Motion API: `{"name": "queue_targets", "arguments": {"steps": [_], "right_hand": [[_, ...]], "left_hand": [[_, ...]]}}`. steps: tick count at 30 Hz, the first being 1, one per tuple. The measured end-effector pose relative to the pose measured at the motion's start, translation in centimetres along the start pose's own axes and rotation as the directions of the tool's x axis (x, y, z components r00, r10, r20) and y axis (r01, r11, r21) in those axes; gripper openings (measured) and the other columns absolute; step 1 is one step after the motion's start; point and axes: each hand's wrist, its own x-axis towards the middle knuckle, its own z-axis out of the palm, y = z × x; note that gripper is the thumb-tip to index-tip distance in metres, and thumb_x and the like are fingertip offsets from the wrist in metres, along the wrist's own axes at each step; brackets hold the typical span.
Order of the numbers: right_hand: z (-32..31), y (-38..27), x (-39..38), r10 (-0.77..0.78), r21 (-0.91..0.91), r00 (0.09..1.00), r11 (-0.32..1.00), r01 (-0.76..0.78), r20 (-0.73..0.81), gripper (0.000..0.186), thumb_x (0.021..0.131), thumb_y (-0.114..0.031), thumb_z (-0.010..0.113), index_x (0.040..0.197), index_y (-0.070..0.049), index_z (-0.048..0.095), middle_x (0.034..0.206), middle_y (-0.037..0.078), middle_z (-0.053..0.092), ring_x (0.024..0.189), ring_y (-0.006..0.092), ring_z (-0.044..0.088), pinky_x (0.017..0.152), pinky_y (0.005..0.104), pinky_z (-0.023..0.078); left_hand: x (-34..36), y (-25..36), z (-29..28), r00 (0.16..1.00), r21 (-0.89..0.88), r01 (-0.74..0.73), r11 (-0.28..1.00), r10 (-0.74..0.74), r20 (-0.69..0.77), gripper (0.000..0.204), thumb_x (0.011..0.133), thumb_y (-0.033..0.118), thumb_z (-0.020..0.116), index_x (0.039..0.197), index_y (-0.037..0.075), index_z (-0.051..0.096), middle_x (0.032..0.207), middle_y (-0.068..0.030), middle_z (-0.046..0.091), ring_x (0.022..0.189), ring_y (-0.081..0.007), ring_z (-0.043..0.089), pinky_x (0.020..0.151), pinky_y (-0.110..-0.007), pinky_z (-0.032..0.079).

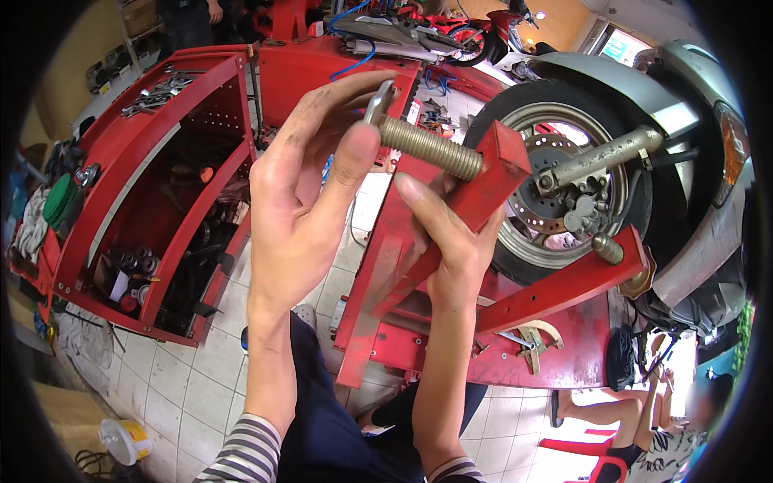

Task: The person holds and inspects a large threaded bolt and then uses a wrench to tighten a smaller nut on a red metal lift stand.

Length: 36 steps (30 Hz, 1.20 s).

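My left hand [306, 193] is closed at the metal end piece [378, 101] of a threaded rod [431, 149], with the thumb pressed on it. The rod runs through the top of an upright red steel arm [507, 161]. My right hand [451, 249] grips that arm just below the rod, its thumb lying along the near side. A second red arm [555, 290] with a short threaded bolt [608, 249] extends over the red platform [588, 346]. Behind them stands a scooter wheel [547, 105] with a brake disc and fork.
A red tool cart [71, 241] with wrenches [169, 88] fills the left. A white bucket [125, 439] is at lower left. A seated person [612, 423] is at lower right; another stands at upper left [185, 24]. A brass-coloured bracket [535, 346] lies on the platform.
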Motion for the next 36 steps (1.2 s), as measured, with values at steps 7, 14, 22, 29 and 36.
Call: {"name": "queue_targets", "arguments": {"steps": [7,14,22,29,36], "right_hand": [[0.0,0.0,0.0,0.007,-0.017,1.0,1.0,-0.007,0.022,0.031,0.079,-0.012,0.085,0.079,-0.006,0.054,0.068,-0.007,0.046,0.06,0.002,0.04,0.053,0.0212,0.03],[-0.6,0.3,0.0,0.02,-0.037,0.999,0.999,-0.019,0.039,0.029,0.079,-0.011,0.084,0.081,-0.006,0.055,0.069,-0.008,0.046,0.061,0.0023,0.039,0.054,0.0213,0.03],[-0.4,0.2,0.0,0.021,-0.03,0.999,0.999,-0.02,0.043,0.028,0.08,-0.011,0.084,0.081,-0.006,0.056,0.069,-0.008,0.046,0.061,0.0022,0.039,0.054,0.0216,0.029],[-0.2,0.3,-0.1,0.001,0.01,1.0,1.0,-0.001,0.011,0.029,0.08,-0.011,0.084,0.084,-0.006,0.056,0.07,-0.008,0.046,0.061,0.0022,0.039,0.054,0.0218,0.03],[-0.2,0.1,-0.2,0.012,-0.004,1.0,1.0,-0.011,0.029,0.028,0.08,-0.01,0.084,0.085,-0.005,0.057,0.072,-0.008,0.047,0.063,0.0022,0.04,0.055,0.0215,0.032]], "left_hand": [[0.8,-0.8,-2.4,0.907,-0.282,-0.358,0.89,0.404,0.122,0.037,0.097,-0.001,0.048,0.134,0.003,0.05,0.131,-0.0158,0.059,0.122,-0.029,0.057,0.112,-0.046,0.035],[-1.0,0.8,0.9,0.973,-0.042,0.205,0.978,-0.208,-0.099,0.039,0.103,0.028,0.057,0.124,-0.005,0.058,0.115,-0.0114,0.064,0.109,-0.0168,0.058,0.098,-0.031,0.044],[-0.1,0.4,-0.9,0.988,-0.226,-0.129,0.965,0.146,0.057,0.04,0.105,0.013,0.038,0.139,-0.005,0.046,0.138,-0.0219,0.054,0.132,-0.0302,0.05,0.114,-0.042,0.034],[-0.8,0.2,0.8,1.0,-0.034,-0.007,0.999,0.007,-0.005,0.035,0.101,0.006,0.045,0.133,-0.005,0.052,0.13,-0.0156,0.058,0.125,-0.0241,0.054,0.11,-0.036,0.037],[-0.4,-0.1,-0.6,0.992,-0.14,-0.113,0.984,0.104,-0.075,0.038,0.099,0.005,0.044,0.136,-0.002,0.048,0.133,-0.0212,0.058,0.13,-0.0305,0.053,0.113,-0.04,0.036]]}}
